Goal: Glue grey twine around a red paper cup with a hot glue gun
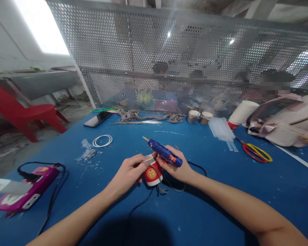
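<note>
A red-and-white paper cup [152,175] with a gold emblem is tilted between my hands, low over the blue table. My left hand [132,169] is closed on the cup from the left, thumb by the edge where grey cord lies. In my right hand [179,168] is a blue hot glue gun [162,151], its nozzle pointing up and left, away from the cup. Right fingertips also reach the cup's upper right side. Grey cord [163,191] trails below the cup. Some of my fingers are hidden behind the cup and gun.
Left lie a purple power strip [38,186], white rings [102,140], glue scraps [88,152] and a phone [97,119]. Grey cord bundles [133,115], wrapped cups [193,116], glue sticks [222,129], stacked cups [243,112], scissors [256,152] and a bag [287,119] line the back and right.
</note>
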Demonstrator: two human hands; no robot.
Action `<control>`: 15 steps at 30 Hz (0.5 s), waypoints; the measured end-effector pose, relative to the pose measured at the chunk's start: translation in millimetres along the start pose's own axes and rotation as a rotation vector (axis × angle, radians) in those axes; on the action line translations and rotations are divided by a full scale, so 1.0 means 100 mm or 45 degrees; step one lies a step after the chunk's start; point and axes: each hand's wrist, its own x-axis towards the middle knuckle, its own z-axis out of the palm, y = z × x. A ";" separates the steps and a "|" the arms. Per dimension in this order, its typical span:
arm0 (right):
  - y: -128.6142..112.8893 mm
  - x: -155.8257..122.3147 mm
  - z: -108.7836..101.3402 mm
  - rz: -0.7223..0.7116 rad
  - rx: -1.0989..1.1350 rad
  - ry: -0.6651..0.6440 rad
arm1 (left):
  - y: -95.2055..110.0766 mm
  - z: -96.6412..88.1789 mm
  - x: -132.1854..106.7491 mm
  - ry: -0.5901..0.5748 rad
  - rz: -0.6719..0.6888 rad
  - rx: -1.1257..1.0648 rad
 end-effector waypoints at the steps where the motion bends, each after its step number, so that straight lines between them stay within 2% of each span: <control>1: 0.01 0.00 0.00 0.006 0.028 -0.012 | 0.00 0.00 0.00 -0.001 -0.012 -0.008; 6: 0.02 0.00 0.02 0.040 0.076 0.008 | 0.04 -0.01 -0.01 0.043 -0.001 0.001; 10: 0.03 -0.01 0.01 0.053 0.057 0.019 | 0.02 -0.06 -0.01 0.116 0.185 0.222; 15: 0.06 -0.02 0.02 -0.039 -0.020 0.012 | 0.00 -0.07 -0.03 0.165 0.354 0.405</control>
